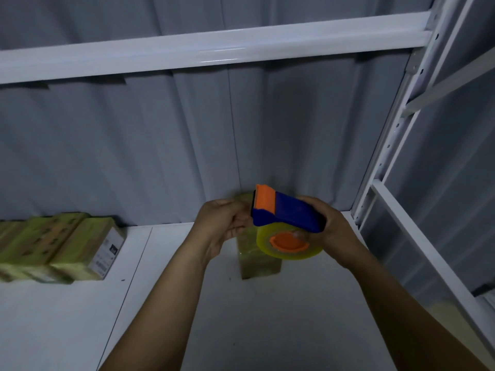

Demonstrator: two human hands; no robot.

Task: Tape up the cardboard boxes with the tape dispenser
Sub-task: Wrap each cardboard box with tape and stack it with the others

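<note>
My right hand (333,231) grips a blue tape dispenser (288,211) with an orange blade guard and a yellowish clear tape roll on an orange core. It is held in the air above a small tape-wrapped cardboard box (258,261) that stands on the white shelf (241,317). My left hand (222,223) is at the dispenser's front end, fingers curled and pinching at the tape's loose end by the blade. The box's upper part is hidden behind my hands and the dispenser.
Several taped cardboard boxes (61,245) lie in a row at the shelf's left, one with a printed label. A grey curtain hangs behind. A white shelf beam (214,52) crosses overhead and a perforated white upright (388,145) rises at the right.
</note>
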